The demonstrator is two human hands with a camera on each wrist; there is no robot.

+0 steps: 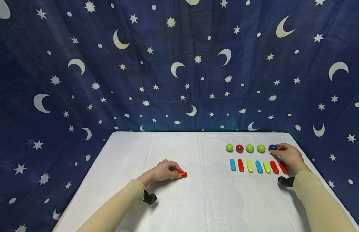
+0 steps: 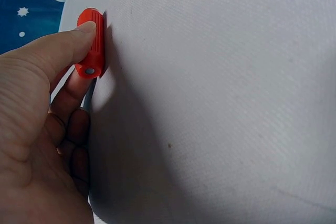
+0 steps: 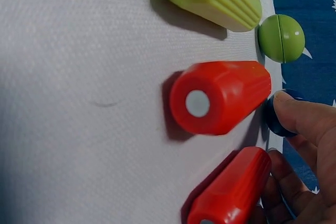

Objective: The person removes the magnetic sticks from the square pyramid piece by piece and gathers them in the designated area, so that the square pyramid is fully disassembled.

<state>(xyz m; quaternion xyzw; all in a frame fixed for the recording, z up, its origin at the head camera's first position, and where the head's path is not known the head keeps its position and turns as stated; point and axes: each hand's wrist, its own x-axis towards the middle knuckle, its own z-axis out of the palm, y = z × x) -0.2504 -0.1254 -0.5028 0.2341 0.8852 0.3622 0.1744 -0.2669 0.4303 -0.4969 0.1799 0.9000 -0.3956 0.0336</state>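
Note:
Left of the table's middle, my left hand [image 1: 165, 170] pinches a short red rod [image 1: 183, 174] between thumb and fingers. In the left wrist view the red rod [image 2: 97, 45] shows ribbed sides and a grey round inset in its end. At the far right, my right hand [image 1: 290, 156] pinches a dark blue ball [image 1: 273, 147], partly hidden by the thumb in the right wrist view. Two red rods, one [image 3: 220, 98] in the middle of the right wrist view and one [image 3: 231, 190] below it, lie near that hand.
Left of the blue ball stand green balls [image 1: 249, 148] and a dark red ball [image 1: 239, 148] in a row. Nearer lies a row of blue [image 1: 259, 166], yellow [image 1: 249, 166] and red rods [image 1: 240, 165]. A starry curtain [image 1: 179, 64] hangs behind the white table [image 1: 208, 199].

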